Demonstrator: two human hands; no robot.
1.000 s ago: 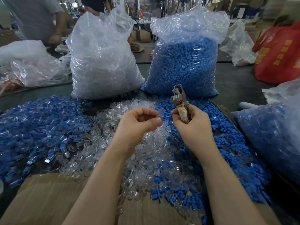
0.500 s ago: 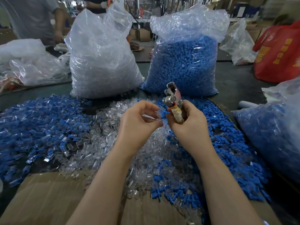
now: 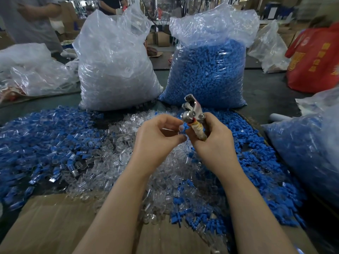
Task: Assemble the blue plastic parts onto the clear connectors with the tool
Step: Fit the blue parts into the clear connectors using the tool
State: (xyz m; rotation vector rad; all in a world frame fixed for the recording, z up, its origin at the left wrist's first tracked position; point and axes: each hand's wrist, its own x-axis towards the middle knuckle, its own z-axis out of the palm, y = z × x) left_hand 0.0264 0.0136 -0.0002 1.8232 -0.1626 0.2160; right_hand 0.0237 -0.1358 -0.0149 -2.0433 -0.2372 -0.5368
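**Two hands meet over the heap, tool upright in the right**

The right hand (image 3: 214,142) is clenched round the taped handle of the tool (image 3: 194,116), whose metal head stands up and tilts slightly away from the person, above the knuckles. The fingers wrap the handle fully; the thumb lies along its near side.

The left hand (image 3: 159,138) sits just beside it, fingers curled inward, thumb and forefinger drawn toward each other with their tips almost touching the right hand at the base of the tool head. Something small and clear seems to be pinched there (it is too small and glassy to be sure), so whether this hand holds a piece cannot be told.

Directly beneath both hands and forearms lies a loose heap of clear connectors (image 3: 113,162). To the right of the right hand and beyond it spread the blue plastic parts (image 3: 256,162); to the left of the left hand lies a pile of blue-and-clear pieces (image 3: 45,136). Under the forearms, nearest the person, is a sheet of cardboard (image 3: 55,222).

Beyond the hands stand two plastic sacks: a bag of clear pieces (image 3: 115,66) past the left hand, and a bag of blue pieces (image 3: 207,70) behind the tool head.
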